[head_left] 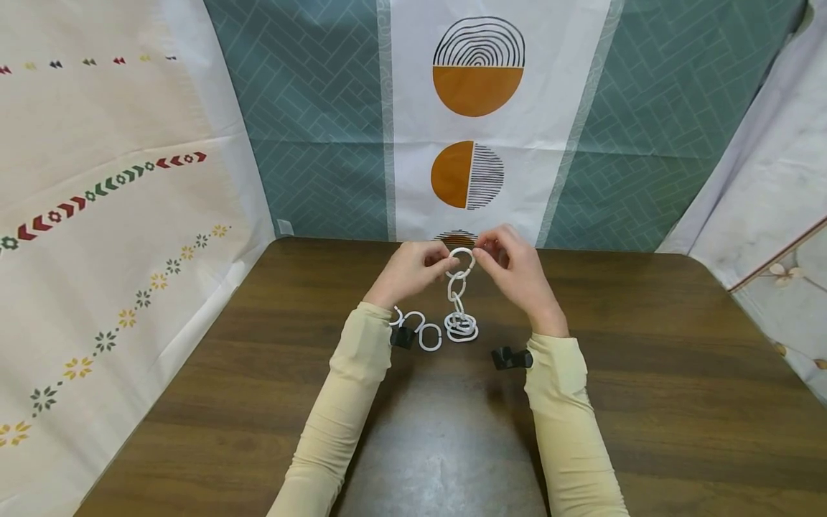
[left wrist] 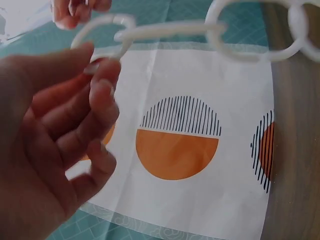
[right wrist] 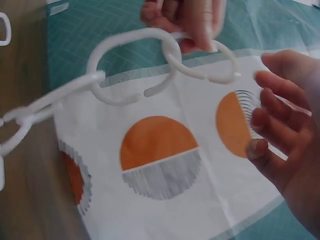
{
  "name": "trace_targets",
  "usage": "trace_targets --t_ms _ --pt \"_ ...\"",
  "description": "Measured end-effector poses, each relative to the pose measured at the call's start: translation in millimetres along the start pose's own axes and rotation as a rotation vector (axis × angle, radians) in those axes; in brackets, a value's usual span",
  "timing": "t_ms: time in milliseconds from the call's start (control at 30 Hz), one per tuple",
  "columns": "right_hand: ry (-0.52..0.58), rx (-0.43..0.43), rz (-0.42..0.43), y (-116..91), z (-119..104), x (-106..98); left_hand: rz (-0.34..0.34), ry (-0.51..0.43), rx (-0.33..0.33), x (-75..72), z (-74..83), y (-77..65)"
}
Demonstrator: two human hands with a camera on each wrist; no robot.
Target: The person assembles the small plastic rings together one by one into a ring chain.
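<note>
A chain of white plastic C-shaped links hangs between my hands, its top link [head_left: 462, 250] held up and its lower links piled [head_left: 461, 339] on the table. My left hand [head_left: 413, 271] pinches the top link between thumb and fingers; the left wrist view shows this link [left wrist: 107, 19] at the fingertips. On the other side is my right hand [head_left: 522, 280], its fingers loosely bent. A small gap separates them from the top link [right wrist: 225, 80] in the right wrist view. The second link [right wrist: 92, 62] shows an opening in its side.
Several loose white links [head_left: 441, 337] lie left of the pile, partly hidden by the left wrist's black camera mount [head_left: 403, 338]. Another black mount [head_left: 510, 358] sits at the right wrist. The brown wooden table [head_left: 646, 402] ends at a patterned cloth backdrop [head_left: 323, 143].
</note>
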State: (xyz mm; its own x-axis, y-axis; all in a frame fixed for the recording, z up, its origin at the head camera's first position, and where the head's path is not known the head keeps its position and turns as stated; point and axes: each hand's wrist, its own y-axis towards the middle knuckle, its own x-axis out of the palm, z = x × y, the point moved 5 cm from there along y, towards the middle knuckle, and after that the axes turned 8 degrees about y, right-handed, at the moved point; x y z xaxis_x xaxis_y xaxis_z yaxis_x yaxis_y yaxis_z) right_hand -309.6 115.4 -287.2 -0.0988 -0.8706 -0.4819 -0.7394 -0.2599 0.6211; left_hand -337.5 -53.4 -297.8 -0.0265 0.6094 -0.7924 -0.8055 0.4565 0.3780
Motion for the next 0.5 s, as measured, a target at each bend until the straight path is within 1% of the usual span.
trace_targets --t_ms 33,67,100,133,200,300,333,400,433,500 --pt "-0.003 0.007 -0.031 -1 0 -1 0.018 -0.017 -0.02 -0.5 -1.5 0.0" --pt "-0.005 0.013 -0.08 -2 -1 0 0.036 -0.036 -0.04 -1.3 -2.8 -0.2" --pt "-0.004 0.023 -0.151 -3 -2 2 0.053 -0.048 -0.058 -2.2 -3.9 -0.4" --pt "-0.002 0.032 -0.241 -4 -1 6 0.07 -0.059 -0.073 -3.2 -4.7 -0.7" --pt "0.007 0.058 -0.454 -8 1 18 0.1 -0.072 -0.101 -5.3 -6.7 -1.1" --pt "0.009 0.139 -0.784 -17 7 44 0.123 -0.09 -0.124 -8.2 -8.1 -1.9" --pt "0.004 0.175 -0.874 -20 9 54 0.128 -0.093 -0.127 -8.6 -8.5 -1.9" --pt "-0.012 0.249 -1.004 -26 13 71 0.131 -0.099 -0.131 -8.9 -8.8 -2.1" --pt "-0.02 0.287 -1.05 -30 14 79 0.132 -0.101 -0.131 -8.7 -9.0 -2.1" --pt "-0.023 0.361 -1.095 -35 19 93 0.132 -0.101 -0.132 -8.0 -9.4 -2.1"
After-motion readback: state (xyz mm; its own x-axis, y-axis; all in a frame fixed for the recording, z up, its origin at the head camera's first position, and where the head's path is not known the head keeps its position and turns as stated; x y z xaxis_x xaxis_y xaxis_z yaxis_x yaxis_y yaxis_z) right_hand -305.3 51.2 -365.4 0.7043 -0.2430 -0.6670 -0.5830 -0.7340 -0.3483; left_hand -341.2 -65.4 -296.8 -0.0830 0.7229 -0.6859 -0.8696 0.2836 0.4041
